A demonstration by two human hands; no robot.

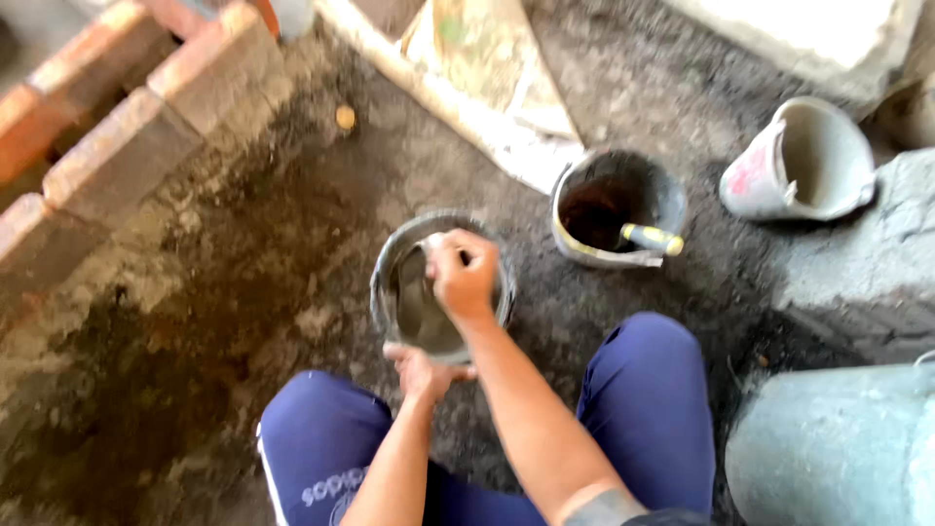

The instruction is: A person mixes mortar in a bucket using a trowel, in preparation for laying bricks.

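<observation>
Left hand [421,370] grips bucket [390,282] rim; right hand [462,275] inside.

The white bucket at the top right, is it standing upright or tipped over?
Tipped. The white bucket lies on its side: its open mouth faces sideways, showing the grey-coated inside, unlike the dark bucket beside it, whose mouth faces up.

One sack [487,68]: flat, pale cream paper or woven bag with faded green and tan print, lay slantwise on the floor at top centre. One label [748,175]: pink-red patch on a tipped white bucket [808,161], upper right.
</observation>
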